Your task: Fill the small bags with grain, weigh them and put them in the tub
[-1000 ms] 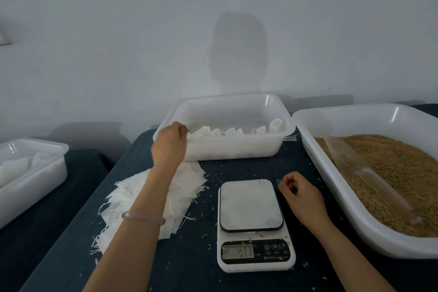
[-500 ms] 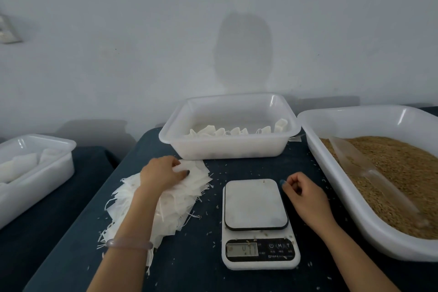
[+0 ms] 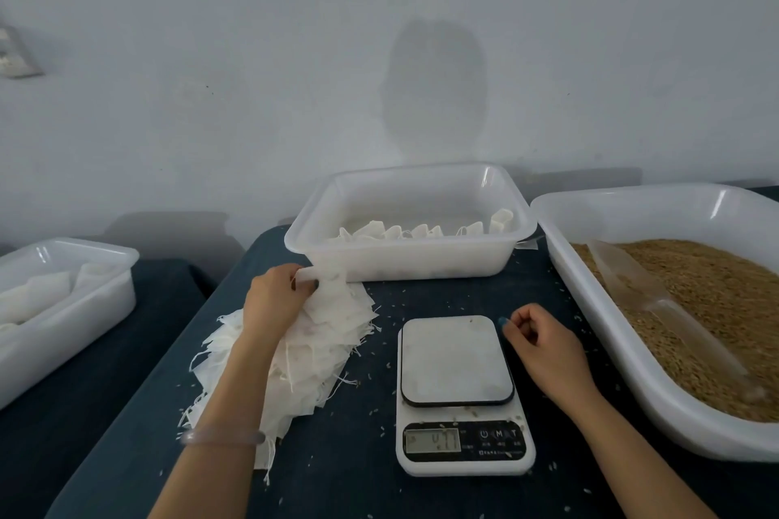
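Atop the bag pile [image 3: 324, 354] — 1 bag [image 3: 334, 283] pinched in left grip [image 3: 274, 301]; right grip [image 3: 543, 346] loosely curled, empty

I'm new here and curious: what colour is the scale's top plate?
The scale's top plate is pale grey with a dark rim; head view.

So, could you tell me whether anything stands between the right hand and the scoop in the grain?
Only the near wall of the grain tub, which the right hand would have to reach over. The scoop lies uncovered on top of the grain.
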A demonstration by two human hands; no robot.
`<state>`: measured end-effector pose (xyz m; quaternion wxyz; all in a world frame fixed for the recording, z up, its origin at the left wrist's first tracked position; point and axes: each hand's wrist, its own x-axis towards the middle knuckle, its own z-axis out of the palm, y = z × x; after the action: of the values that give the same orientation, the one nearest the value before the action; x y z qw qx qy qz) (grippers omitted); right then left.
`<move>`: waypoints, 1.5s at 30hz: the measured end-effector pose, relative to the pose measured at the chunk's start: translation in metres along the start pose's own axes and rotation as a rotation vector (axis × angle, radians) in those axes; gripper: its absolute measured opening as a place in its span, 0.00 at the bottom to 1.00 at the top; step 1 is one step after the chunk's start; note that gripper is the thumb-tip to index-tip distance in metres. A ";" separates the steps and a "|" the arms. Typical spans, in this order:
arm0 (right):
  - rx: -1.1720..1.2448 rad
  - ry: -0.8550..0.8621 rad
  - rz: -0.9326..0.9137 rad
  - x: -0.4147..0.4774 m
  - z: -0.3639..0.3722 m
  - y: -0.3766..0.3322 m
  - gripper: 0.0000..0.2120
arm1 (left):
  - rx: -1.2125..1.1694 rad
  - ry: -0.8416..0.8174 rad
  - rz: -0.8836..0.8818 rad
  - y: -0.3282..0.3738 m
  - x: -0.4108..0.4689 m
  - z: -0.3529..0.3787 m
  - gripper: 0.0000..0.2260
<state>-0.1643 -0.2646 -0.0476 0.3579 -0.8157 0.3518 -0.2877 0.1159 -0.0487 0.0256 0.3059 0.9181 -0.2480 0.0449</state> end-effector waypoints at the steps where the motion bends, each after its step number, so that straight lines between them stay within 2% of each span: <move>1: 0.000 -0.001 0.002 0.000 0.000 0.000 0.07 | -0.014 0.018 -0.007 -0.001 0.000 0.001 0.12; 3: -0.006 -0.001 0.005 0.001 0.001 0.000 0.07 | -0.062 0.033 -0.018 0.000 0.000 -0.001 0.17; 9: 0.003 0.000 0.004 0.001 0.000 0.000 0.07 | -0.385 -0.049 0.008 0.013 -0.007 -0.001 0.19; 14: 0.067 0.014 -0.009 0.000 0.000 -0.004 0.07 | -0.457 -0.026 0.058 0.044 -0.030 0.011 0.11; 18: 0.097 0.078 -0.117 -0.006 -0.005 -0.011 0.06 | -0.552 -0.020 0.243 0.069 -0.060 0.028 0.11; 22: -0.117 0.214 -0.451 -0.016 -0.009 -0.022 0.07 | -0.482 -0.018 0.560 0.080 -0.082 0.047 0.12; 25: -0.224 0.304 -0.606 -0.022 -0.010 -0.029 0.10 | -0.449 -0.018 0.663 0.086 -0.088 0.053 0.13; 28: -0.290 0.302 -0.717 -0.025 -0.008 -0.036 0.12 | -0.415 -0.008 0.720 0.090 -0.090 0.057 0.11; 35: -0.328 0.263 -0.785 -0.030 -0.009 -0.043 0.16 | -0.387 0.000 0.823 0.095 -0.097 0.060 0.07; 37: -0.231 0.234 -0.723 -0.031 -0.011 -0.045 0.14 | -0.394 -0.041 0.806 0.097 -0.101 0.057 0.13; 41: -0.109 0.192 -0.658 -0.032 -0.011 -0.046 0.03 | -0.306 -0.271 0.721 0.100 -0.111 0.055 0.32; 43: -0.080 0.182 -0.678 -0.033 -0.010 -0.048 0.03 | -0.262 -0.326 0.723 0.104 -0.112 0.057 0.33; 45: -0.075 0.166 -0.700 -0.034 -0.011 -0.050 0.03 | -0.249 -0.337 0.721 0.106 -0.111 0.058 0.30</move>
<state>-0.1735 -0.2176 -0.0096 0.1778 -0.8732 0.0895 -0.4449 -0.0359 -0.1084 0.0099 0.3341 0.7229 -0.6040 -0.0322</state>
